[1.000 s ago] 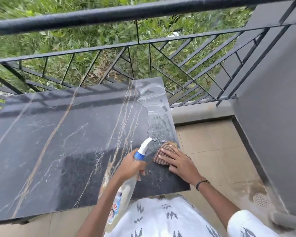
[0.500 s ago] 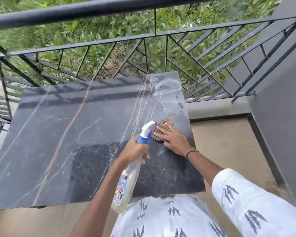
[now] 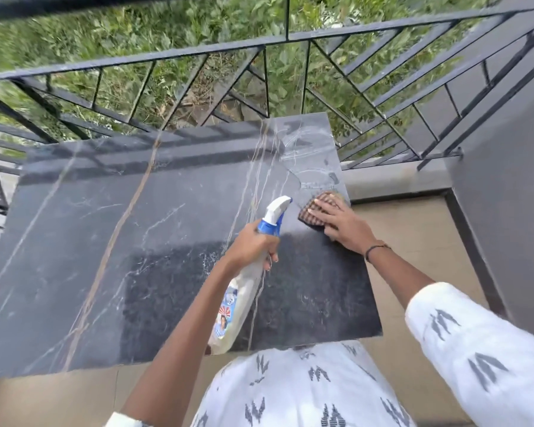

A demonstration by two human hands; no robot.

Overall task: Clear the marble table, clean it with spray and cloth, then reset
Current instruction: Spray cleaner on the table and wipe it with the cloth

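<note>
The dark marble table [image 3: 111, 241] with pale and brown veins fills the middle of the head view. My left hand [image 3: 250, 246] grips the neck of a white spray bottle [image 3: 241, 300] with a blue and white nozzle that points toward the far right of the table. My right hand [image 3: 341, 223] presses flat, fingers straight, on a brown checked cloth [image 3: 313, 208] near the table's right edge. Beyond the cloth the far right corner of the marble shows wet smear marks [image 3: 305, 155].
A black metal railing [image 3: 198, 53] runs close behind the table, with green plants beyond it. A grey wall [image 3: 506, 195] stands to the right. Beige floor tiles [image 3: 407, 241] lie between the table's right edge and the wall.
My right hand has pushed the cloth away from me along the table's right edge. The left hand with the spray bottle has stayed close beside it. The view has shifted a little.
</note>
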